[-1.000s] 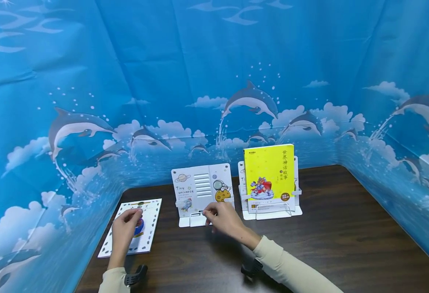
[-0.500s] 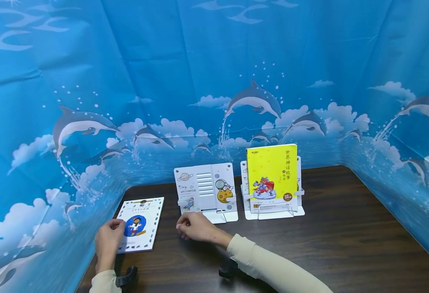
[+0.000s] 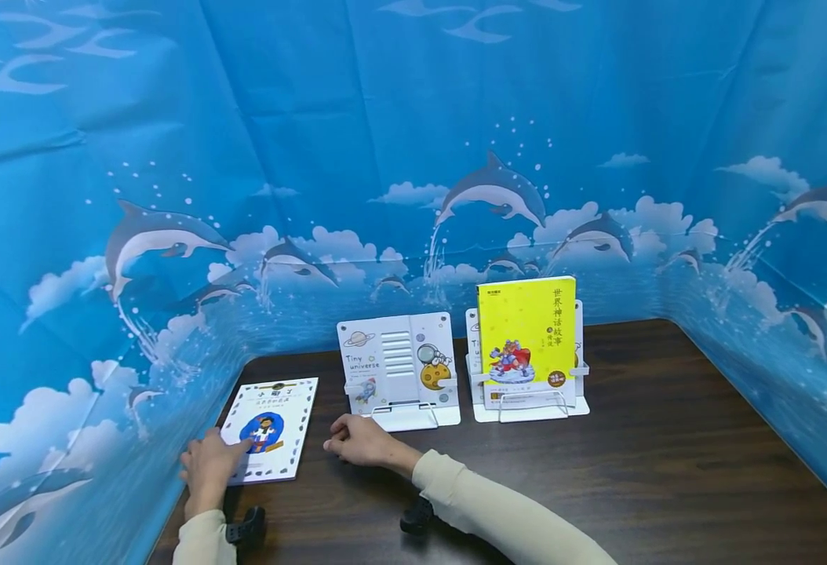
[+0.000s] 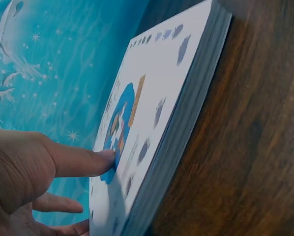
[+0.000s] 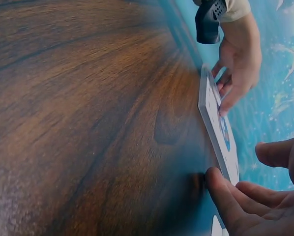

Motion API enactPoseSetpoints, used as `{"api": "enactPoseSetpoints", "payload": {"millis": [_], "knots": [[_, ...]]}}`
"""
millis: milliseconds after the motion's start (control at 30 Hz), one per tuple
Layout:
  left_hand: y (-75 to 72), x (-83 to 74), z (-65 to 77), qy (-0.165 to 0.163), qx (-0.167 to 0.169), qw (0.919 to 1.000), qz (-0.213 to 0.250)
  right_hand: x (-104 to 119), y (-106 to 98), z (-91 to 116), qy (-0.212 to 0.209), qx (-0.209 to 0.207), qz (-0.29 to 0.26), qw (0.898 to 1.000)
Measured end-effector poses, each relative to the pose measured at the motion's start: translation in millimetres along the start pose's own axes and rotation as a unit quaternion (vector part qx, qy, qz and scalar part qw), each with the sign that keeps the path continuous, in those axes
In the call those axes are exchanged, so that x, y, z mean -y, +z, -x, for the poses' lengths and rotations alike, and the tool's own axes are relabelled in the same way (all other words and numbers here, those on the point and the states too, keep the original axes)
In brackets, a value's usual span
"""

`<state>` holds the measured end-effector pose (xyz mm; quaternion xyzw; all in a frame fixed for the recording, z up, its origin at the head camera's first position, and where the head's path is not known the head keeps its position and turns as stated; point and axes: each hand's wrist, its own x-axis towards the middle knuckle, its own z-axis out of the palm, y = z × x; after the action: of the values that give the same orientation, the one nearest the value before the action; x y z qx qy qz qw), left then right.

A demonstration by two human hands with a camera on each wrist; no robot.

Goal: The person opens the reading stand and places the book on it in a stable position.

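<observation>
A white book with a blue round picture on its cover lies flat on the table at the left. My left hand is at its left edge, thumb stretched over the cover and fingers spread beyond the edge in the left wrist view. My right hand hovers to the right of the book, holding nothing. In the right wrist view its thumb stands apart from its fingers, which point toward the book's near side. Behind the right hand stands a white bookstand printed "Tiny universe", with no book on it.
A second bookstand to the right bears a yellow book, held upright by its wire clips. A blue dolphin-print curtain borders the dark wooden table at the back and both sides.
My right hand has moved left and down from the front of the bare bookstand. My left hand has drawn back from over the white book to its left edge, its fingers spreading.
</observation>
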<state>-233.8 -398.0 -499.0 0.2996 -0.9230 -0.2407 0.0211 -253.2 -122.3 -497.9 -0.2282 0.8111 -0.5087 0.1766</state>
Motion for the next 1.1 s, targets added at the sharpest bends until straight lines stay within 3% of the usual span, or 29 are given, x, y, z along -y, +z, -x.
{"api": "enactPoseSetpoints", "payload": {"millis": [200, 367, 633, 1100], "knots": [[4.0, 3.2, 0.1, 0.003, 0.012, 0.9995, 0.03, -0.8, 4.4, -3.0, 0.028, -0.003, 0.0, 1.0], [13.6, 0.6, 0.4, -0.006, 0.031, 0.996, 0.084, -1.3, 6.5, -3.9, 0.046, 0.011, -0.019, 0.999], [18.8, -1.3, -1.4, 0.0, 0.032, 0.9843, 0.174, -2.0, 5.9, -6.6, 0.051, 0.023, -0.049, 0.997], [21.9, 0.3, 2.4, 0.025, 0.042, 0.9672, 0.249, -4.5, 0.5, -7.1, 0.063, 0.004, -0.092, 0.994]]}}
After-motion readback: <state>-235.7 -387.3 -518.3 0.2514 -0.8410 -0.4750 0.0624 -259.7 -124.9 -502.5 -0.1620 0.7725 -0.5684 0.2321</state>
